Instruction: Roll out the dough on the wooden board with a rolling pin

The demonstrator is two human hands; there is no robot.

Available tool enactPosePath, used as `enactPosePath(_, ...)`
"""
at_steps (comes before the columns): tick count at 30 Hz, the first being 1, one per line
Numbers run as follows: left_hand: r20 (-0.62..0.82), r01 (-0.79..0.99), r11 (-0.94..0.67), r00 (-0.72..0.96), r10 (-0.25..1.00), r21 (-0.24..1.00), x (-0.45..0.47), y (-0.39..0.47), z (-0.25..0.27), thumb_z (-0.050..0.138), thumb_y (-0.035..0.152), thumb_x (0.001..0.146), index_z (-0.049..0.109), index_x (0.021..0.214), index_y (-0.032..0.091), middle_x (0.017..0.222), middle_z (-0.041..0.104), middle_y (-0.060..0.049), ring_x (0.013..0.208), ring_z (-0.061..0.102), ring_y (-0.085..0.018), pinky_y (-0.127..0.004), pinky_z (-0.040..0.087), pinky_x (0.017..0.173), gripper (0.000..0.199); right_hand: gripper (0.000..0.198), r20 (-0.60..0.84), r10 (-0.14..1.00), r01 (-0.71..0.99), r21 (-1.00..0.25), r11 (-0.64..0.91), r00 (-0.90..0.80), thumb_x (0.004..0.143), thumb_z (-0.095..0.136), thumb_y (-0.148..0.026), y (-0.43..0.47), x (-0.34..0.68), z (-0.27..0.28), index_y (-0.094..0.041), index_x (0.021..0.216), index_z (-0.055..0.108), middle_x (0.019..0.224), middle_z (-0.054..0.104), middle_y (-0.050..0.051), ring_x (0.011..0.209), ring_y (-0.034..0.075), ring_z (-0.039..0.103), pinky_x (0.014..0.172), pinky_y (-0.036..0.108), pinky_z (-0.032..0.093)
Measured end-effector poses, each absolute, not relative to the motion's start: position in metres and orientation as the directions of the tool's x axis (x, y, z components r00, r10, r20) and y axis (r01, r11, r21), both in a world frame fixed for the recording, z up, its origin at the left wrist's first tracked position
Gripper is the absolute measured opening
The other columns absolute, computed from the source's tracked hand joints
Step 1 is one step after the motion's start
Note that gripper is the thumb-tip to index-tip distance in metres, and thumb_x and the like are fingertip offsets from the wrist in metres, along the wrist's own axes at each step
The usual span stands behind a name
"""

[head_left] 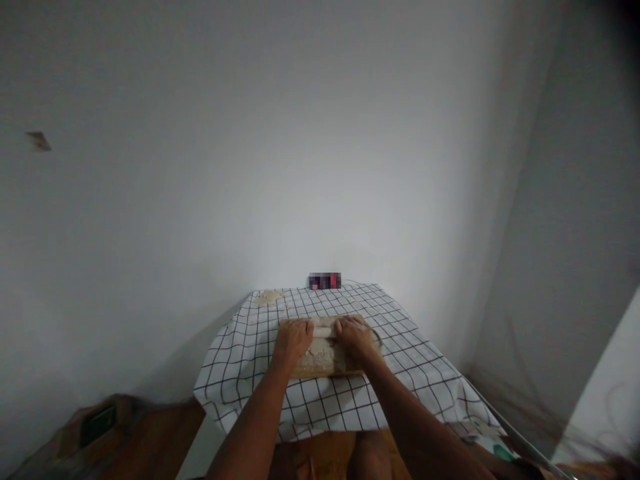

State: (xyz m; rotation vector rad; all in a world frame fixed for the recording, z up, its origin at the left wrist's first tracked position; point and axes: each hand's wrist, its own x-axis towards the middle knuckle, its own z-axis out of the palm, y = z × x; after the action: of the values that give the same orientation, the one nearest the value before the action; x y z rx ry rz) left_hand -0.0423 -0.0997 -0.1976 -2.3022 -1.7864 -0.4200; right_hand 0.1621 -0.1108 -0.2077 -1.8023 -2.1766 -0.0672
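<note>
A pale rolling pin lies crosswise over a wooden board. My left hand closes over its left part, and my right hand is closed over its right part. Between the hands only a short stretch of the pin shows. Beneath and in front of the pin, a flattened, floury sheet of dough with an uneven surface covers part of the board. The ends of the pin and the far part of the dough are hidden by my hands.
The board rests on a white checked cloth over a table. A pale floury patch is at the back left. A small blurred-out object stands at the back edge by the white wall. A brown object sits low at left.
</note>
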Motion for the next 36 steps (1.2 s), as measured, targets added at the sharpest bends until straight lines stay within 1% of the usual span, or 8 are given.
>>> enactPosePath(3,0.351,0.966,-0.258,0.231,0.907,0.030,-0.044,-0.116,-0.201,0.038,0.034,0.116,0.081,0.116,0.019,0.124,0.082,-0.012,0.123,0.072,-0.026,-0.040,0.048,0.112,0.046,0.037,0.301,0.933,0.948,-0.182,0.261,-0.199,0.109,0.051,-0.028,-0.123,0.166,-0.217,-0.027,0.138,0.073,0.145,0.073,0.011,0.145,0.026,0.059,0.123,0.042,0.041)
enactPosePath(6,0.374,0.966,-0.246,0.199,0.906,0.082,-0.044,-0.136,-0.207,0.043,0.042,0.114,0.080,0.118,0.022,0.126,0.080,-0.011,0.123,0.070,-0.029,-0.045,0.048,0.112,0.042,0.040,0.323,0.941,0.943,-0.272,0.191,-0.098,0.112,0.047,-0.035,-0.135,0.165,-0.224,-0.028,0.139,0.075,0.155,0.068,0.009,0.151,0.024,0.054,0.126,0.040,0.037)
enactPosePath(9,0.387,0.961,-0.231,0.157,0.908,0.153,-0.039,-0.160,-0.210,0.047,0.048,0.112,0.078,0.120,0.027,0.129,0.078,-0.008,0.124,0.067,-0.030,-0.046,0.048,0.110,0.039,0.046,0.304,0.953,0.918,-0.378,0.121,-0.001,0.114,0.043,-0.046,-0.148,0.163,-0.225,-0.025,0.136,0.078,0.155,0.068,0.007,0.150,0.023,0.056,0.126,0.038,0.038)
enactPosePath(12,0.391,0.956,-0.219,0.128,0.912,0.197,-0.032,-0.183,-0.211,0.051,0.046,0.110,0.078,0.121,0.026,0.133,0.077,-0.008,0.129,0.064,-0.031,-0.045,0.048,0.110,0.035,0.045,0.315,0.948,0.893,-0.410,0.183,-0.049,0.113,0.044,-0.046,-0.164,0.164,-0.222,-0.027,0.132,0.080,0.150,0.072,0.006,0.147,0.022,0.058,0.123,0.035,0.041)
enactPosePath(16,0.405,0.955,-0.210,0.110,0.908,0.209,-0.027,-0.208,-0.215,0.052,0.044,0.110,0.077,0.125,0.024,0.137,0.076,-0.009,0.132,0.063,-0.031,-0.044,0.048,0.112,0.035,0.043,0.317,0.944,0.886,-0.405,0.224,-0.094,0.112,0.045,-0.045,-0.189,0.165,-0.220,-0.028,0.131,0.080,0.148,0.073,0.005,0.146,0.023,0.059,0.120,0.036,0.042)
enactPosePath(26,0.519,0.978,-0.189,0.115,0.847,0.092,-0.032,-0.236,-0.229,0.049,0.042,0.111,0.079,0.132,0.031,0.136,0.077,-0.010,0.131,0.067,-0.032,-0.050,0.051,0.116,0.038,0.040,0.315,0.943,0.893,-0.385,0.231,-0.108,0.111,0.050,-0.046,-0.224,0.159,-0.221,-0.037,0.144,0.071,0.161,0.063,0.003,0.152,0.025,0.053,0.124,0.051,0.039)
enactPosePath(32,0.535,0.990,-0.120,0.064,0.842,0.070,-0.030,-0.215,-0.241,0.047,0.043,0.112,0.073,0.145,0.031,0.157,0.066,-0.010,0.150,0.055,-0.037,-0.061,0.039,0.128,0.044,0.045,0.335,0.933,0.897,-0.360,0.256,-0.132,0.115,0.039,-0.044,-0.202,0.159,-0.227,-0.034,0.145,0.071,0.161,0.063,0.005,0.157,0.024,0.048,0.127,0.052,0.034)
enactPosePath(36,0.526,0.986,-0.128,0.055,0.849,0.104,-0.028,-0.193,-0.236,0.043,0.044,0.114,0.072,0.145,0.027,0.154,0.069,-0.010,0.149,0.056,-0.037,-0.066,0.034,0.129,0.046,0.048,0.313,0.942,0.910,-0.344,0.230,-0.119,0.117,0.035,-0.046,-0.178,0.160,-0.224,-0.033,0.141,0.074,0.160,0.064,0.003,0.160,0.023,0.043,0.132,0.052,0.026)
